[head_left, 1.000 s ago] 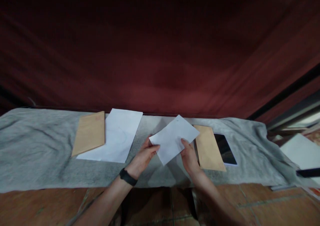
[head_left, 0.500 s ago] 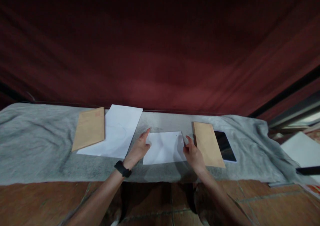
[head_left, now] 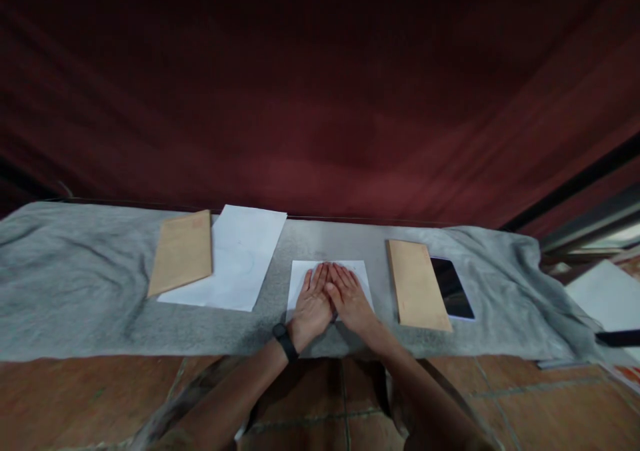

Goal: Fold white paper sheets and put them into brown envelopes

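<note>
A small white sheet of paper (head_left: 295, 284) lies in front of me on the grey cloth, partly covered by both hands. My left hand (head_left: 314, 304) rests flat on it with fingers stretched out. Beside it, my right hand (head_left: 350, 301) also lies flat, its thumb side touching the left hand. To the left, larger white paper (head_left: 245, 258) sits partly under a brown envelope (head_left: 185, 254). A second brown envelope (head_left: 417, 284) lies to the right, overlapping a dark-screened tablet (head_left: 453, 288). Neither hand grips anything.
The grey cloth (head_left: 90, 278) covers a long, narrow surface with wrinkles at both ends. Behind it hangs a dark red curtain (head_left: 320, 138). Brown floor tiles (head_left: 100, 398) show along the near edge. A white panel (head_left: 605, 298) stands at the far right.
Both hands have moved inward from the paper's two sides and now lie flat together on its middle. The envelopes, larger paper and tablet have kept their places.
</note>
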Tool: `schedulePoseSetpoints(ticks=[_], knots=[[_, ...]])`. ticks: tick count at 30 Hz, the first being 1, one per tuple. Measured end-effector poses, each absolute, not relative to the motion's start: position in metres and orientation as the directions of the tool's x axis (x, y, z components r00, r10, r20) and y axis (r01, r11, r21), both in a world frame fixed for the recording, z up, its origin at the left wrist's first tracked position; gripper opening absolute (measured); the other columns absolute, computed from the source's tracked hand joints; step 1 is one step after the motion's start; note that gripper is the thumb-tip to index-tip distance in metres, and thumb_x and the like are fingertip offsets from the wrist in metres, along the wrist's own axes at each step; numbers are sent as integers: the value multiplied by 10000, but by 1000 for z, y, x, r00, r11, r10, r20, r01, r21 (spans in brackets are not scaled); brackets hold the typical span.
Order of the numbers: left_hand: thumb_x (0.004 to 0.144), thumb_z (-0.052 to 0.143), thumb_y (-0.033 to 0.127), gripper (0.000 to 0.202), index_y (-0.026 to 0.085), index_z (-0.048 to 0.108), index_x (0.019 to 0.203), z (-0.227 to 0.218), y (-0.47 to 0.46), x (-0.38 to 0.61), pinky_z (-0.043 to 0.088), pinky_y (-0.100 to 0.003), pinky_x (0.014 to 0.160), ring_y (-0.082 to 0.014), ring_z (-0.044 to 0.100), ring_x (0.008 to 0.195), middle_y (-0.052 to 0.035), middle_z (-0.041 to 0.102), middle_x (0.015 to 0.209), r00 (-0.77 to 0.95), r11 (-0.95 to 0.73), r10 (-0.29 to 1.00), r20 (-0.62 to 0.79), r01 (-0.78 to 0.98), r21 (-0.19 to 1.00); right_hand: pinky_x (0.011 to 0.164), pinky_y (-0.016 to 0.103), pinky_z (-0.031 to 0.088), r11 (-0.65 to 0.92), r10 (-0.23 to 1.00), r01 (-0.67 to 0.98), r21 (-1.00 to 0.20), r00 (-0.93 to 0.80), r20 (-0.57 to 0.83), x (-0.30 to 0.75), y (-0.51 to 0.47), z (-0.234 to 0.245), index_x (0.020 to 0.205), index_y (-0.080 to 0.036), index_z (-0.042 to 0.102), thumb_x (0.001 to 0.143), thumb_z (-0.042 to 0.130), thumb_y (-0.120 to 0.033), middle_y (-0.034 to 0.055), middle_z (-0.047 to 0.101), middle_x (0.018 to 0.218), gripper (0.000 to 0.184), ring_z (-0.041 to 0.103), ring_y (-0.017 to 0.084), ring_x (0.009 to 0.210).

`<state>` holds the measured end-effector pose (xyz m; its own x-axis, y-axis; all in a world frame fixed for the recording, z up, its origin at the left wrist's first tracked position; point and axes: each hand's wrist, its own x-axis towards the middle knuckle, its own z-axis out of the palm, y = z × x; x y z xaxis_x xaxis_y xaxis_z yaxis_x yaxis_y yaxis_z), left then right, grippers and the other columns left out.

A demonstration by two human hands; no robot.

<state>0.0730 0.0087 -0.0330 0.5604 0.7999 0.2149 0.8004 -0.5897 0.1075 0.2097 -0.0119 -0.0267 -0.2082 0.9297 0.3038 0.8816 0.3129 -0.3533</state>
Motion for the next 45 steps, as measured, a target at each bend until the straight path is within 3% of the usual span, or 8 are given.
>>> schedulePoseSetpoints(ticks=[4, 9, 21, 28, 32, 36, 40, 45], knots=[[957, 349, 180, 621, 69, 266, 1563, -36, 10, 67, 224, -476, 1243, -247, 234, 1526, -163, 348, 1609, 534, -568, 810, 243, 818, 96, 1226, 468, 263, 250, 942, 928, -274, -169, 289, 205, -8, -34, 1540, -133, 374, 1077, 244, -336, 125, 432, 1562, 522, 332, 215, 1486], [997, 318, 245, 568, 41, 342, 1527, -28, 13, 52, 236, -489, 1239, -262, 259, 1516, -188, 371, 1587, 490, -539, 829, 269, 828, 154, 1206, 498, 275, 192, 950, 957, -217, -126, 287, 214, -7, -38, 1528, -89, 383, 1070, 313, -366, 172, 346, 1596, 540, 305, 269, 1498], [1006, 358, 354, 606, 25, 374, 1514, -20, 16, 27, 212, -479, 1236, -293, 292, 1504, -208, 357, 1585, 342, -389, 912, 228, 897, 209, 1183, 519, 286, 95, 944, 968, -231, -14, 329, 237, -17, -42, 1543, -68, 350, 1060, 329, -442, 212, 369, 1577, 612, 358, 322, 1466], [994, 377, 291, 529, 48, 472, 1454, -8, 37, 17, 287, -492, 1190, -324, 396, 1442, -203, 482, 1513, 313, -346, 931, 188, 921, 177, 1182, 561, 280, 28, 928, 973, -228, 60, 368, 246, -26, -40, 1530, -29, 350, 1050, 369, -446, 244, 367, 1569, 636, 346, 350, 1466], [969, 408, 216, 482, 106, 501, 1429, 3, 50, 24, 376, -413, 1125, -280, 518, 1315, -162, 586, 1402, 377, -413, 906, 194, 887, 206, 1190, 554, 283, 131, 933, 963, -235, -40, 357, 232, -34, -32, 1559, -70, 303, 1059, 346, -407, 207, 350, 1590, 605, 304, 320, 1492], [959, 424, 209, 439, 105, 555, 1365, 11, 53, 31, 426, -424, 1031, -297, 553, 1187, -159, 621, 1276, 378, -407, 908, 181, 898, 167, 1210, 496, 287, 286, 935, 924, -254, -210, 287, 209, -48, -28, 1568, -108, 296, 1056, 351, -398, 154, 369, 1596, 591, 307, 266, 1497], [934, 482, 224, 377, 132, 617, 1274, 16, 57, 30, 431, -419, 998, -294, 560, 1117, -152, 628, 1193, 373, -405, 911, 175, 891, 204, 1229, 518, 253, 354, 923, 896, -269, -288, 255, 201, -58, -26, 1557, -122, 325, 1038, 408, -451, 137, 369, 1597, 620, 320, 266, 1490], [848, 538, 176, 144, 188, 680, 868, 19, 71, 19, 453, -372, 925, -246, 613, 928, -83, 661, 888, 325, -345, 938, 121, 840, 419, 1238, 542, 223, 385, 917, 874, -296, -325, 233, 206, -61, -18, 1554, -133, 332, 1026, 429, -485, 128, 370, 1599, 641, 324, 269, 1488]])
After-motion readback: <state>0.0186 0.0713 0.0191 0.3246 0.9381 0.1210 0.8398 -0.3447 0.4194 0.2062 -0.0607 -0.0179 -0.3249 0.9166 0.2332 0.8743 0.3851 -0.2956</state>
